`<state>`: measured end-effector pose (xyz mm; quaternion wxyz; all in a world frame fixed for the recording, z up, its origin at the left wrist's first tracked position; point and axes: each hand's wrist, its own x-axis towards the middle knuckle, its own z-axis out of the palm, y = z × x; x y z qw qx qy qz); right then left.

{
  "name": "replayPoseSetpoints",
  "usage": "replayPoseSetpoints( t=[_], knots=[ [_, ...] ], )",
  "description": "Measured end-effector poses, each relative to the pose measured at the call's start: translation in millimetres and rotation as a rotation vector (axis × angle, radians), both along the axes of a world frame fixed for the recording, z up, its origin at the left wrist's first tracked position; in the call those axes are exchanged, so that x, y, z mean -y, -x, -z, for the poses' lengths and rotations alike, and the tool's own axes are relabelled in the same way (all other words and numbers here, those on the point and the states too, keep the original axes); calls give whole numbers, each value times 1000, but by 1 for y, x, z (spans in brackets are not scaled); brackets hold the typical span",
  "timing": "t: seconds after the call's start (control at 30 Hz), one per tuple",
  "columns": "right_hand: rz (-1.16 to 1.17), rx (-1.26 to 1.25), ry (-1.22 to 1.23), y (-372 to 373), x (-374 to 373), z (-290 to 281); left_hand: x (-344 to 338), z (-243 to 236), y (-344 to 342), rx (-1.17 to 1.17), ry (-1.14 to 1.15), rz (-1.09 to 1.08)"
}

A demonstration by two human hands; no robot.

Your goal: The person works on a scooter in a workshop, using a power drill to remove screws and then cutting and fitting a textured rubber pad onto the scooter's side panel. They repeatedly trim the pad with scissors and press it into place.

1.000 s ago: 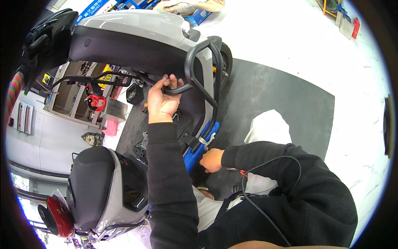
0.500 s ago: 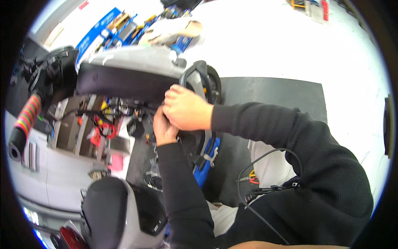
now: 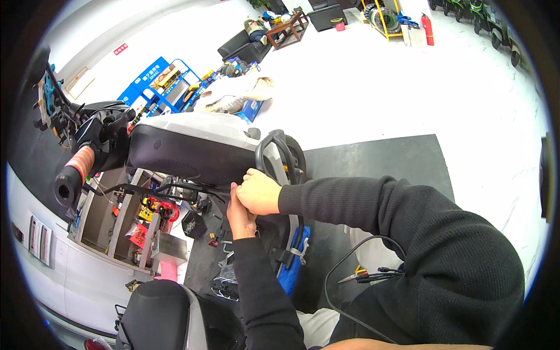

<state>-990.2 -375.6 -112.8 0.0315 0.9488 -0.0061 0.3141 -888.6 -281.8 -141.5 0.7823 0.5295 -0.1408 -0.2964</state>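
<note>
My right hand [image 3: 261, 192] and my left hand [image 3: 240, 217] are pressed together, fingers closed, beside the dark underside of a scooter with a white and dark body panel [image 3: 192, 153]. The right hand lies over the left one's fingertips. Whatever they grip is hidden between them. Just beyond the right hand rises a black curved rail [image 3: 270, 143], with a wheel [image 3: 297, 157] behind it. At the left sticks out a handlebar grip [image 3: 81, 163] with bright stripes. Below the hands, a blue piece of material [image 3: 296, 262] is tied to the frame.
A second scooter's black seat [image 3: 154, 318] stands at lower left. Shelving [image 3: 111, 210] with tools and loose parts [image 3: 221, 274] lie on the left. Pliers [image 3: 354, 274] and a black cable [image 3: 332, 283] are near my lap. A dark mat [image 3: 379, 169] covers floor ahead; a fire extinguisher [image 3: 427, 30] stands far off.
My view has tilted up, so the scooter and both hands sit lower in the picture and more of the far room shows. The hands remain pressed together at the scooter.
</note>
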Motion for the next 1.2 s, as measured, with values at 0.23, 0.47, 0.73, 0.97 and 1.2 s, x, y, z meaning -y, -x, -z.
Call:
replayPoseSetpoints(
  t=[0.23,0.47,0.73,0.97,1.2],
  knots=[
    [-3,102,1,0,-1,8,-11,-2,7,-9,55,-39],
    [-106,400,-38,13,-7,0,-20,6,-1,-20,116,15],
    [-418,-234,-539,103,-41,189,-107,-10,-25,91,192,54],
    [-34,-1503,-194,128,-58,441,-235,-17,56,68,125,-63],
    [-17,-1304,-215,191,-124,495,-293,-4,85,-4,13,-240]
  ],
)
